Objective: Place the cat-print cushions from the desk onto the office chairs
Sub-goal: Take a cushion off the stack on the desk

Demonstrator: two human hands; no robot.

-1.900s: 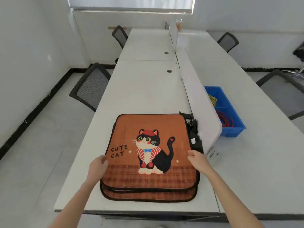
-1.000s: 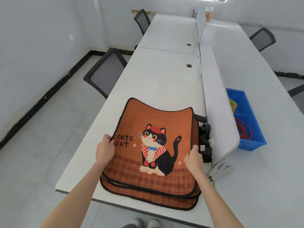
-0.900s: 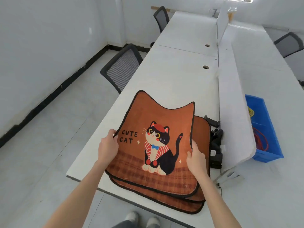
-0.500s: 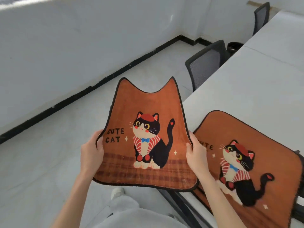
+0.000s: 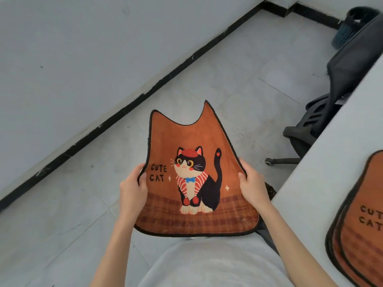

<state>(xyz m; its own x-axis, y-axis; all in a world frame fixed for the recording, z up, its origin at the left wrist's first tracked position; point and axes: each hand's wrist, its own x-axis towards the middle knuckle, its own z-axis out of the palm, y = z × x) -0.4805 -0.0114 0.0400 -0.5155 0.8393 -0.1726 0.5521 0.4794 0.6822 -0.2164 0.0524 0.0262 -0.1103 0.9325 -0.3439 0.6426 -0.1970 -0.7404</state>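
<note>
The person's left hand (image 5: pixel 132 188) and right hand (image 5: pixel 251 186) each grip a side edge of the cat-print cushion (image 5: pixel 192 179), keeping it spread clear of the bench (image 5: pixel 331 162) edge, probably for carrying to the office chair (image 5: pixel 331 96).

Bare grey floor (image 5: pixel 83 204) is lying open to the left and ahead, while the table (image 5: pixel 331 162) edge and a black office chair (image 5: pixel 323 112) are crowding the right.
</note>
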